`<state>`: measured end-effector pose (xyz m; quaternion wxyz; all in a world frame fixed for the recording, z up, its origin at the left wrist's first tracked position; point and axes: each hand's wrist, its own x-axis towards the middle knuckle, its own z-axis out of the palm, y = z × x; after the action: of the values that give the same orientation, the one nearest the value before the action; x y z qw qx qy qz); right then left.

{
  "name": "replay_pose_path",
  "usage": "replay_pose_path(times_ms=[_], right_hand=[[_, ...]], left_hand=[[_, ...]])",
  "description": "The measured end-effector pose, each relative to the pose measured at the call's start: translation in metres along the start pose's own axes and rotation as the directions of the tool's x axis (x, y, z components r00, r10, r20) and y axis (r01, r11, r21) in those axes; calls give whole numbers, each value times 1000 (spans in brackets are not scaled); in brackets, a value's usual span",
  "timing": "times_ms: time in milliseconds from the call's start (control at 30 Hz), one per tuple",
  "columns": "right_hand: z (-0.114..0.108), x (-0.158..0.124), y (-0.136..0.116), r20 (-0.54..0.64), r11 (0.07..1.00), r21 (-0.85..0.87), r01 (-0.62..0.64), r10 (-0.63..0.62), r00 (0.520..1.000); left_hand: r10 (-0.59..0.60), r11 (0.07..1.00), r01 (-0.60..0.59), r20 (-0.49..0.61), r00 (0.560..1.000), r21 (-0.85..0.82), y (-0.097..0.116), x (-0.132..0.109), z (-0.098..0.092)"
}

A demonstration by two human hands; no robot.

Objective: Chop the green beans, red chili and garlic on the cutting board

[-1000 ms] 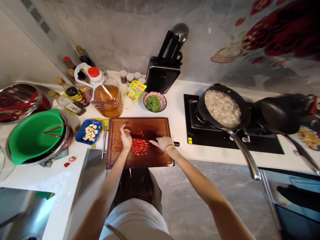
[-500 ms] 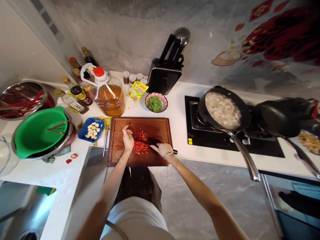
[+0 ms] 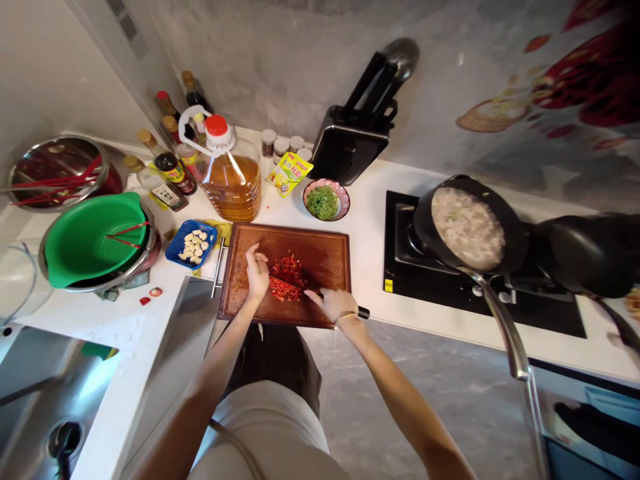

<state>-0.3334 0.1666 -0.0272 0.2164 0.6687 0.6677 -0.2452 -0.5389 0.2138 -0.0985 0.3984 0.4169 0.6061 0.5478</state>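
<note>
On the brown cutting board (image 3: 320, 243) lies a pile of chopped red pepper (image 3: 289, 267). My right hand (image 3: 337, 305) is wrapped round the black handle of a knife (image 3: 364, 313), whose dark blade reaches left across the pepper. My left hand (image 3: 257, 272) is at the blade's far end, left of the pile, with its fingers raised and bent apart; nothing is seen held in it. A blue tray of peeled garlic (image 3: 195, 245) stands left of the board, and a bowl of sliced green pepper (image 3: 326, 201) stands behind it.
Behind the board are an oil jug (image 3: 233, 180), a yellow packet (image 3: 289, 173) and a knife block (image 3: 350, 147). A full pan (image 3: 470, 227) sits on the stove at right. A green colander (image 3: 95, 240) and a sink (image 3: 35, 407) are at left.
The camera view has turned and shifted slightly. The knife still lies across the red pepper, and both hands keep nearly the same places on the board.
</note>
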Motion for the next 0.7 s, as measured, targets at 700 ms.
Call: replay_pose_path(times_ms=[700], right_hand=[[23, -13, -4, -14, 1000, -21, 14, -14, 1000]], left_hand=[[-18, 999, 19, -25, 1000, 45, 3, -24, -16]])
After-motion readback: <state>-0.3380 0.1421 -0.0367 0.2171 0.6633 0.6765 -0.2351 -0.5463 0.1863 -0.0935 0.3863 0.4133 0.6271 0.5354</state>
